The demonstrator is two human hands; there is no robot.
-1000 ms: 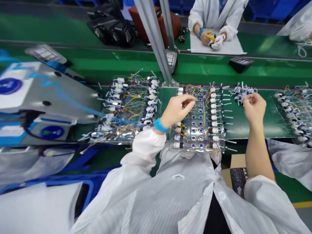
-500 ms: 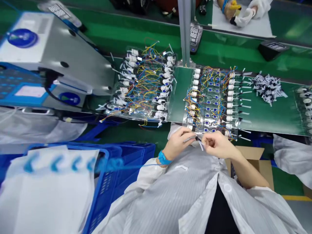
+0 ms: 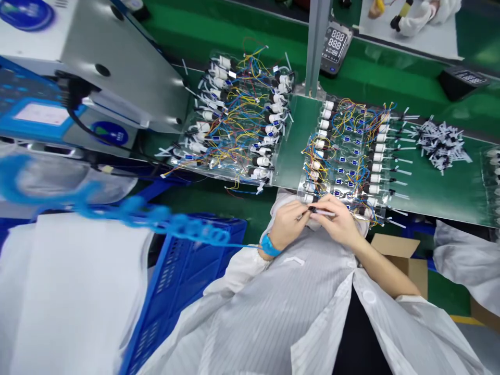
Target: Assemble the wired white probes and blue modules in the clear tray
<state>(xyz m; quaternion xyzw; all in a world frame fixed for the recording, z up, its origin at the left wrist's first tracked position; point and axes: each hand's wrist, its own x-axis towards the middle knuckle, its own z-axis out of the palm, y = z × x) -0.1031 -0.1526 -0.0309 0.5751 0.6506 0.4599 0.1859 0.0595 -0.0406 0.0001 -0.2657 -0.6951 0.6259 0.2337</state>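
Note:
My left hand (image 3: 288, 221), with a blue wrist strap (image 3: 269, 246), pinches the dark end of a small black-and-white strip piece (image 3: 322, 212). Fingers of my right hand (image 3: 338, 220) are closed on the pale part of the same piece. Both hands meet at the near edge of a clear tray (image 3: 346, 151) that holds white cylindrical parts in two columns, with small blue parts and coloured wires between them. White strips stick out from its right column.
A second wired tray (image 3: 242, 117) lies left, beside a grey machine (image 3: 128, 67). A pile of strip pieces (image 3: 441, 143) is at right. Blue crates (image 3: 187, 271) and a cardboard box (image 3: 406, 260) stand below. A co-worker's gloved hand (image 3: 416, 21) shows at top right.
My hands have drawn together, and the strip piece has swung from pointing down to lying nearly level across my right fingers. The view has shifted, and the blue coiled cord hangs differently.

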